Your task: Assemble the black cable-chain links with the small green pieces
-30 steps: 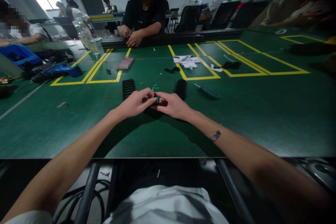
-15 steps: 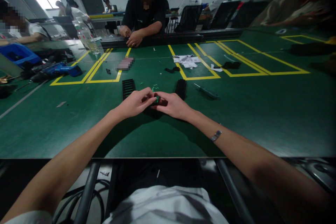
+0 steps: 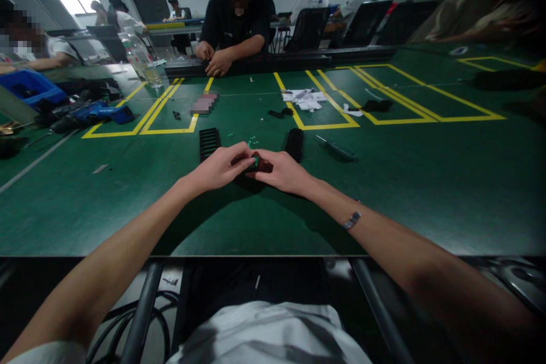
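My left hand [image 3: 224, 167] and my right hand [image 3: 281, 170] meet above the green tabletop, fingertips almost touching. Between them is a small green piece [image 3: 256, 160], pinched by both hands; my fingers cover most of it, so its exact kind is hidden. Several tiny green pieces [image 3: 252, 141] lie on the table just beyond my fingertips. Left of them sits a black slotted block [image 3: 209, 143], partly behind my left hand. A second black ribbed block [image 3: 294, 144] stands just past my right hand.
A screwdriver [image 3: 336, 149] lies right of the blocks. Farther back are crumpled white paper [image 3: 305, 99], black bits [image 3: 280, 113] and a pinkish blurred item [image 3: 205, 103]. A blue power drill [image 3: 91, 115] and a plastic bottle [image 3: 145, 65] stand left. Across the table, a person [image 3: 234, 23] works.
Both hands stay in nearly the same place, with only slight finger movement around the small green piece. The objects on the table have not moved.
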`<control>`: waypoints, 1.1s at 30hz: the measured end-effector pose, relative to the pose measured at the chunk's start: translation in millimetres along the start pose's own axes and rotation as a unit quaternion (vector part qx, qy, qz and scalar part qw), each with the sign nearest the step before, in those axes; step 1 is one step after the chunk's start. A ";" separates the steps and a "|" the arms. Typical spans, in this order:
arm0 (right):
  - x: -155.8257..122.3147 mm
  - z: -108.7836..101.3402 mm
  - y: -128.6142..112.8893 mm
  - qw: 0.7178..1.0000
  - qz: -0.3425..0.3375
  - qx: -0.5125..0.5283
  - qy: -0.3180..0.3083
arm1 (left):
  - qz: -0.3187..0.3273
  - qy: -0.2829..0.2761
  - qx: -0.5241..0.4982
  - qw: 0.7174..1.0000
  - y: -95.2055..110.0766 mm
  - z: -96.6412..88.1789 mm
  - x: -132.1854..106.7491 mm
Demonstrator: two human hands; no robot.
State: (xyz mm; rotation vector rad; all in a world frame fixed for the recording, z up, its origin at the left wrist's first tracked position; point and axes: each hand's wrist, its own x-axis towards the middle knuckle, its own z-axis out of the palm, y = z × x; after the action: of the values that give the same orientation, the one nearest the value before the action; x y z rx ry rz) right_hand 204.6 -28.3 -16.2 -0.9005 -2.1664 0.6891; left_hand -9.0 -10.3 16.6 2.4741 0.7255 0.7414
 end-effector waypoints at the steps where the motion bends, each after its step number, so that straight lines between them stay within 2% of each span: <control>1: 0.1 -0.1 -0.1 1.000 -0.001 0.000 -0.001 | 0.000 -0.001 -0.001 1.000 -0.1 0.1 0.0; 33: -0.7 2.1 2.9 1.000 0.007 -0.001 -0.006 | -0.016 0.013 0.014 1.000 -3.8 4.1 -0.6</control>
State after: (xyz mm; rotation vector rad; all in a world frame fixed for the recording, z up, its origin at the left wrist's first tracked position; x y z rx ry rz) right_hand 204.6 -27.5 -19.7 -0.9157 -2.1729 0.7003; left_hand -8.2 -8.9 11.2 2.4758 0.7880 0.7570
